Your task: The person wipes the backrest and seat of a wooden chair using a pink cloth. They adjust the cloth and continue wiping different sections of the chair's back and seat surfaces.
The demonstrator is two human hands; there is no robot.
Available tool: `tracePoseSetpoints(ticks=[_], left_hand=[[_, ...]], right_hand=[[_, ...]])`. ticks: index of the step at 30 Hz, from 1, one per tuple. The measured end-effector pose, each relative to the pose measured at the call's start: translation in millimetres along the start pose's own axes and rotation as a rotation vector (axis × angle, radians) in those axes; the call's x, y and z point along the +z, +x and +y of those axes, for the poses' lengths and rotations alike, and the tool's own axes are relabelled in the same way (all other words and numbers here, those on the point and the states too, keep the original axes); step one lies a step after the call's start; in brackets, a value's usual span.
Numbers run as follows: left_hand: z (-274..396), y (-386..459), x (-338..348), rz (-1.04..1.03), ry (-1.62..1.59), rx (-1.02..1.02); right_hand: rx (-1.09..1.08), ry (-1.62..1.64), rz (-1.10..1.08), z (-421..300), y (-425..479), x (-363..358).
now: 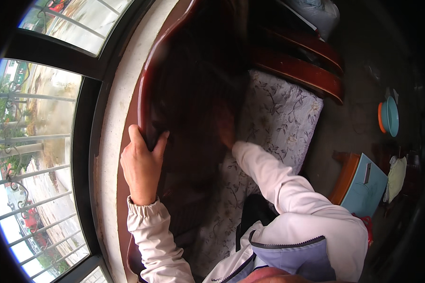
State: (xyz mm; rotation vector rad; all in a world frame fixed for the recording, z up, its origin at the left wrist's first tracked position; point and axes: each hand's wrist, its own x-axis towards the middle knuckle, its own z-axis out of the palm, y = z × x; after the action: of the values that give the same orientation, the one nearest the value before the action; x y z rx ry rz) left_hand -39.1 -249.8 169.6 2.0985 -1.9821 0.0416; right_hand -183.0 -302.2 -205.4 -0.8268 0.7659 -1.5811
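Note:
My left hand [141,166] grips the curved top rail [143,88] of a dark red lacquered wooden sofa back, thumb on one side and fingers on the other. Lower on the same sofa back [194,116], my right hand [226,125] reaches into deep shade. It is blurred and dim, and whether it holds anything cannot be made out. Beneath that arm lies a pale seat cushion [279,106] with a grey floral print.
A barred window [39,152] and its pale sill [109,177] run along the left. Curved wooden armrests [297,70] stand at the cushion's far end. On the right are a teal basin [390,116], a blue-topped stool [364,187] and a plastic bag [317,17].

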Motion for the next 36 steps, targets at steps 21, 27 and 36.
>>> tracePoseSetpoints(ticks=[21, 27, 36], left_hand=[[-0.2, -5.3, -3.7, -0.01, -0.045, -0.032], [-6.9, -7.7, -2.5, 0.03, -0.052, -0.023], [-1.0, -7.0, 0.7, 0.068, -0.038, -0.034]], right_hand=[[-0.065, -0.743, -0.067, 0.0, 19.7, -17.2], [-0.13, -0.656, -0.008, 13.4, -28.1, 5.2], [-0.137, -0.652, -0.086, 36.5, -31.2, -29.3]])
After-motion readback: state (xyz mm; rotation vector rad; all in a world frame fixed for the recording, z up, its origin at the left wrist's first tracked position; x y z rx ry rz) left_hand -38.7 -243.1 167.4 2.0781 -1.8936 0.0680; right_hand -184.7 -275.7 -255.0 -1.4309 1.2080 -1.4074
